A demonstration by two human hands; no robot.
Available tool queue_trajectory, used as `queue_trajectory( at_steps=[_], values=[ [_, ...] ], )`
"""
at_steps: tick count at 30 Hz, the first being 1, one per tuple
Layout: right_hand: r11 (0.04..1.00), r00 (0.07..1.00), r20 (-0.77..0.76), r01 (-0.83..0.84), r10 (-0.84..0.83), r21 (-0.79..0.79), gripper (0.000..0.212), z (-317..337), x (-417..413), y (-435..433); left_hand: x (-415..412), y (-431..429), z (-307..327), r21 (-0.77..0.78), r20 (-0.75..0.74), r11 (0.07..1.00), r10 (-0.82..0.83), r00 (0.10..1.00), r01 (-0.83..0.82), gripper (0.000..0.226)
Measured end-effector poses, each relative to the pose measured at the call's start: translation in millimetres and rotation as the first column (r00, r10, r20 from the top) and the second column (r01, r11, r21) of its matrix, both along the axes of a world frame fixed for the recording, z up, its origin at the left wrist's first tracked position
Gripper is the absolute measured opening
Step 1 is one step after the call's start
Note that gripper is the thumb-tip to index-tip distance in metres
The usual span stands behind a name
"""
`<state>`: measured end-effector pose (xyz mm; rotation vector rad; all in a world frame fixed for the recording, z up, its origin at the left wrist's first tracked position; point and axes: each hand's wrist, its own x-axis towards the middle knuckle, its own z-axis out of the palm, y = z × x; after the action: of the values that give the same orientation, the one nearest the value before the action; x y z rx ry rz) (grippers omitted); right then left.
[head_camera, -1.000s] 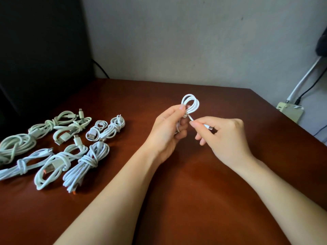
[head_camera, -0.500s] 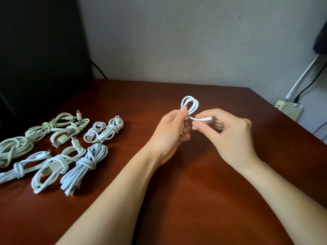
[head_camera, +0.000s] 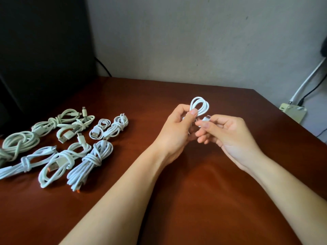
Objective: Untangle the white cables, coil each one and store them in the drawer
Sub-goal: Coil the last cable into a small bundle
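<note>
A small coil of white cable point(head_camera: 200, 105) stands up above my left hand point(head_camera: 177, 133), which grips its lower part between thumb and fingers. My right hand point(head_camera: 228, 135), palm turned up, pinches the cable's plug end point(head_camera: 206, 119) right beside the left thumb. Both hands hover above the middle of the brown table point(head_camera: 194, 183). Several coiled and tied white cables point(head_camera: 67, 144) lie in rows on the table's left side. No drawer is in view.
A dark panel point(head_camera: 44, 50) stands behind the table at the left. A grey wall runs along the back. Off the table's right edge, a beige power strip point(head_camera: 292, 112) sits with white and black cords rising from it.
My right hand has turned palm up and carried the plug end round the coil, close to my left thumb. The left hand has kept its grip on the coil.
</note>
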<state>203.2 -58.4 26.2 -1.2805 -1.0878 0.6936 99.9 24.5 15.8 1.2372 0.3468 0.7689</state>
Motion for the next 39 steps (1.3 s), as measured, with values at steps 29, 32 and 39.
queue_trajectory(
  at_steps=[29,32,39],
  values=[
    [0.774,0.679,0.384,0.479,-0.626,0.415,0.030,-9.9,15.7,1.6,8.8,-17.6,-3.7,0.252,-0.073,0.964,-0.074,0.995,0.090,0.034],
    [0.784,0.623,0.482,0.419,-0.616,0.459,0.016,-11.1,21.2,0.4,7.6,-16.8,-3.2,0.171,-0.060,0.966,-0.186,0.981,0.193,0.034],
    [0.851,0.745,0.430,0.365,-0.510,0.377,0.009,-10.4,24.2,0.9,5.2,-15.4,-4.1,0.297,-0.125,0.939,-0.139,0.982,0.171,0.031]
  ],
)
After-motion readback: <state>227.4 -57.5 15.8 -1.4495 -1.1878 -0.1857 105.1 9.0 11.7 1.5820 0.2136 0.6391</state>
